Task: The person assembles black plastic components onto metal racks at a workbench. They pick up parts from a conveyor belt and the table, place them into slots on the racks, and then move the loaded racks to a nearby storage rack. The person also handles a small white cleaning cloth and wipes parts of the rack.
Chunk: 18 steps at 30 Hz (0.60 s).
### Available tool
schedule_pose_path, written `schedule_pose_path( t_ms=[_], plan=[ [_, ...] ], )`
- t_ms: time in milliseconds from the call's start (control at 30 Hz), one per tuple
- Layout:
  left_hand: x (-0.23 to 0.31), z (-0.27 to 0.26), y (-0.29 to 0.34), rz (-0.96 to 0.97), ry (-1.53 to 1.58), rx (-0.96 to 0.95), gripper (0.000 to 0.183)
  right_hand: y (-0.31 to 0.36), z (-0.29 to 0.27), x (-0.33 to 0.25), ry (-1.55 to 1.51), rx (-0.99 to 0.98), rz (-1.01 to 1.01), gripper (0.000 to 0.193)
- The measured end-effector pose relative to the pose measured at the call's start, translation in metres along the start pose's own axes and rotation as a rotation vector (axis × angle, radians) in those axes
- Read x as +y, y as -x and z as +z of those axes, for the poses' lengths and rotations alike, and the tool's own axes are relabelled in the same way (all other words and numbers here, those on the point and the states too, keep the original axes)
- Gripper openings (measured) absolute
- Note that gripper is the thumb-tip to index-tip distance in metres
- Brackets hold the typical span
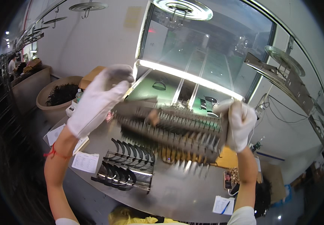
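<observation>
A person in white gloves raises a blurred, many-pronged metal rack [162,134] above a steel bench [184,195]. The right hand [240,125] closes its grip on the rack's right end; the left hand [104,97], near the opposite end, shows a partly open grip, fingers and thumb apart with nothing visible between, and whether it touches the rack cannot be told. Black curved pieces [133,153] stand in rows on the bench near a paper sheet [85,162], while a phone [227,180] lies at right.
</observation>
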<state>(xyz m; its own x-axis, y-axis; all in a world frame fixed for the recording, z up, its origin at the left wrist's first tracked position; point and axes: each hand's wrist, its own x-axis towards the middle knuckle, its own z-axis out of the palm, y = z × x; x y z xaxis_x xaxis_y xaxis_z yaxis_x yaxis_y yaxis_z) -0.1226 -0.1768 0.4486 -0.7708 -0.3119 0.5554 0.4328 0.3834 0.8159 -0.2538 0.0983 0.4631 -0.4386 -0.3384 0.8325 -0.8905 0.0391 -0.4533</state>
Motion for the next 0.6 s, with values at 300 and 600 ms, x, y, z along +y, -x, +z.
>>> schedule_pose_path(
  t_ms=[300, 600],
  plan=[
    [0.048, -0.059, 0.085, 0.216, 0.393, -0.553, 0.049, -0.178, 0.081, -0.072, 0.722, 0.411, -0.2, 0.05],
    [0.066, -0.144, 0.086, 0.017, 0.743, -0.72, 0.03, -0.248, 0.104, -0.067, 1.033, 0.35, -0.11, 0.056]
  ],
)
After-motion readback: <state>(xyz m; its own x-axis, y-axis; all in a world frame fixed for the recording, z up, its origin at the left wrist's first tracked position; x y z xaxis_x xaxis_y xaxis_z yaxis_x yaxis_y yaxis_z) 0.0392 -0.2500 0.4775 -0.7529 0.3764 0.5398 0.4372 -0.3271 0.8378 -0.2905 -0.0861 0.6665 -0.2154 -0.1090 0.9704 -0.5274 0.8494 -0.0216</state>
